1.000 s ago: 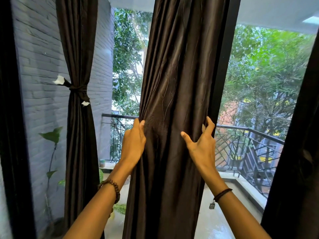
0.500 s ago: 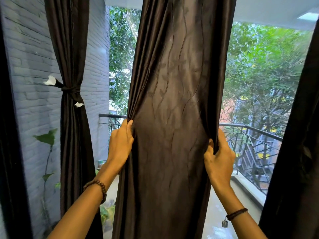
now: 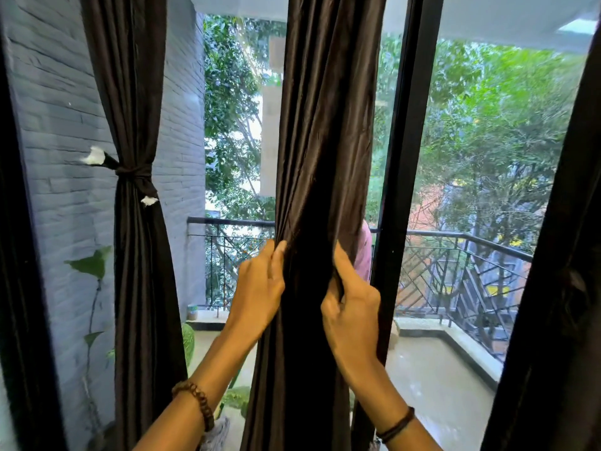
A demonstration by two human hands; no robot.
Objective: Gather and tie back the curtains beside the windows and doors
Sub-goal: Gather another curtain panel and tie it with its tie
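A dark brown curtain hangs in the middle of the glass wall, bunched into a narrow column of folds. My left hand grips its left edge at waist height. My right hand grips its right edge, thumb pressed into the folds, close beside the left hand. To the left, a second brown curtain hangs gathered, with a knotted tie-back around it that has white tips.
A black window frame post stands just right of the held curtain. Another dark curtain fills the right edge. A grey brick wall is at left; a balcony railing and trees lie behind the glass.
My hands have drawn together, squeezing the wide curtain panel into a narrow bundle. The black frame post to its right has come into view.
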